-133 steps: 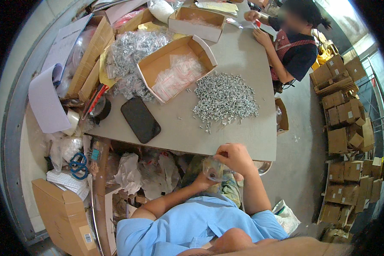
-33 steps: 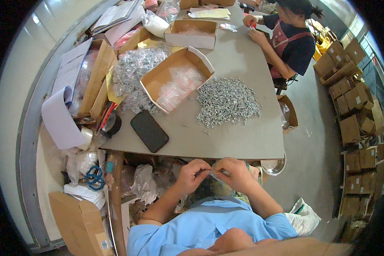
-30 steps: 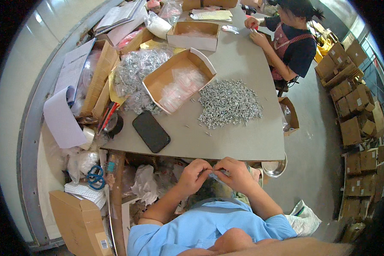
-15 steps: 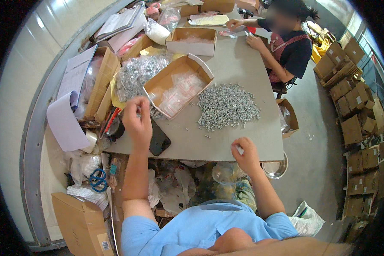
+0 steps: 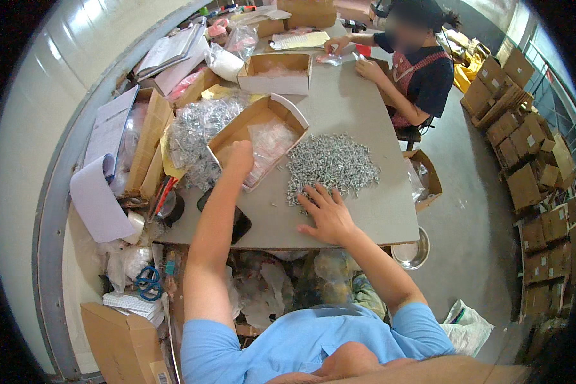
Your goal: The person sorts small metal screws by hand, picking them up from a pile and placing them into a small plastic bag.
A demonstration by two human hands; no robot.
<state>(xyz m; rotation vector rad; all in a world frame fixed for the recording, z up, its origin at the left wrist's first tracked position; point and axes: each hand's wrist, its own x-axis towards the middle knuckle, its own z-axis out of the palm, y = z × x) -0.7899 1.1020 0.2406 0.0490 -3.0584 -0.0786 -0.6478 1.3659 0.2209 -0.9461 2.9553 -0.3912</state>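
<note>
Left hand in the box, right hand at the screw pile

The left hand [image 5: 240,155] reaches into the open cardboard box [image 5: 227,137] w/ fingers curled narrow over the small clear bags [image 5: 269,142]; I cannot tell if it grips a bag or only touches. The right hand [image 5: 326,214] lies flat, fingers spread wide, holding nothing, fingertips touching the near edge of the pile of small silver screws [image 5: 331,166] on the grey desk [image 5: 390,211]. To do it well, I think: pinch only one bag, lift it straight up so the others stay in the box, and w/ the right hand rake a few screws toward the desk edge, not push the pile apart. The black phone [image 5: 237,221] lies partly under the left forearm, so keep the elbow high. Across the desk another person [image 5: 422,70] works w/ own items, well apart.
</note>
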